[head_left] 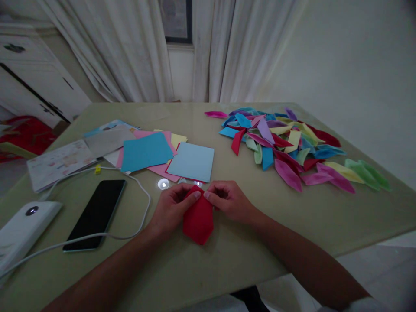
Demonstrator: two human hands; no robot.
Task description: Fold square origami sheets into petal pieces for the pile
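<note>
Between my hands, just above the front part of the table, is a folded piece of red paper [199, 221], its pointed end toward me. My left hand [173, 203] pinches its upper left edge, with the thumb lying on top. At the upper right corner, my right hand [229, 200] pinches it between thumb and fingers. The fingertips under the paper are hidden. Just beyond my hands lies a stack of light blue square sheets [191, 161] with a red edge showing beneath.
Folded coloured paper pieces [276, 138] are heaped at the right. Left of the stack lie a blue sheet [146, 151] and a printed booklet [65, 162]. A black phone [97, 212], a white power bank [26, 234] and a white cable [143, 216] occupy the left side.
</note>
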